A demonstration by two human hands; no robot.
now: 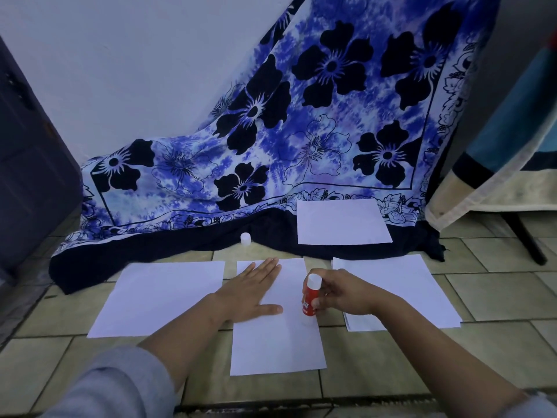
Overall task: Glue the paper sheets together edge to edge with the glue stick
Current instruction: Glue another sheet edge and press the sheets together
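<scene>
Four paper sheets are in view, and none looks joined to another yet. Three lie in a row on the tiled floor [376, 357] across the middle of the frame: the left sheet [159, 300], the centre sheet [277, 342] and the right sheet [404, 291], with strips of tile showing between them, so they lie near each other but apart. The fourth sheet [340, 221] rests further up, right of centre, on the dark border of the flowered cloth [271, 131].

The left hand [254, 292] lies flat, fingers spread, on the upper left part of the centre sheet, pinning it. The right hand [340, 292] has its grip clamped around the glue stick [309, 295], which stands roughly upright with its working end down at the centre sheet's right edge, about halfway along. The stick's white cap [245, 238] stands apart at the cloth's edge, above the centre sheet.

My reading is that the task is at an early stage: glue is going onto the first edge, and whether any already coats the paper cannot be told, as no sheen or track is visible. Left to do, by this judgement: finish that edge, bring the right sheet against it, press, then repeat for the remaining sheets.
</scene>
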